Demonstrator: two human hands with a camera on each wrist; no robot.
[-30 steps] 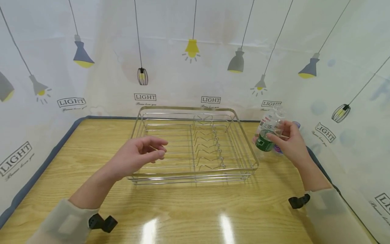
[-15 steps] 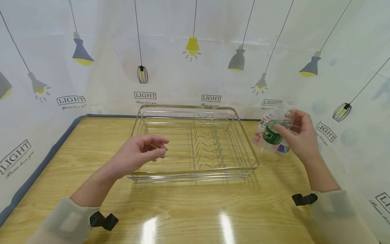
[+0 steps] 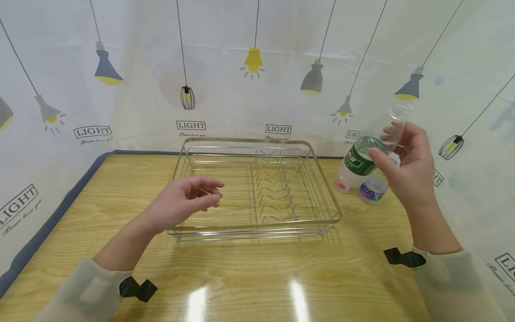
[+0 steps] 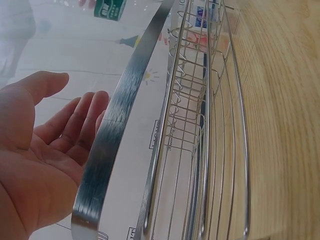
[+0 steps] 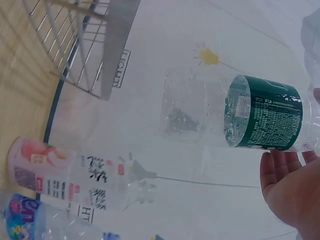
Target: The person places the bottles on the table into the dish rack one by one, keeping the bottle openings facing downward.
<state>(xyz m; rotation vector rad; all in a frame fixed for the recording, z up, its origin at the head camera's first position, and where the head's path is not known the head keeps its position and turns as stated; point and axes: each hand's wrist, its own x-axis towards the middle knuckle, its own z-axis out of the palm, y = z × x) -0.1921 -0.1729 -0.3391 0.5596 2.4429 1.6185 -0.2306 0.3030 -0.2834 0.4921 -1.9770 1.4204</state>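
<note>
My right hand [image 3: 416,172] grips an uncapped clear plastic bottle with a green label [image 3: 359,157]. The bottle is tilted, its mouth up and to the right, and in the right wrist view its base hangs free of the table. Behind and below it stand a clear bottle with a pink peach label [image 5: 75,175], mostly hidden in the head view, and a clear bottle with a purple-blue label [image 3: 373,188]. A metal wire dish rack [image 3: 245,141] sits mid-table. Over its left front part hovers my left hand [image 3: 183,201], fingers loosely curled, holding nothing.
The wooden table [image 3: 241,273] runs back to a pale curtain [image 3: 225,58] printed with lamps, which also encloses both sides. The rack's raised flat metal rim [image 4: 117,115] passes close beside the left hand.
The right hand has lifted the green-labelled bottle up and to the right, away from the other two bottles, and tilted it more. More of the purple-labelled bottle shows. The left hand stays nearly still.
</note>
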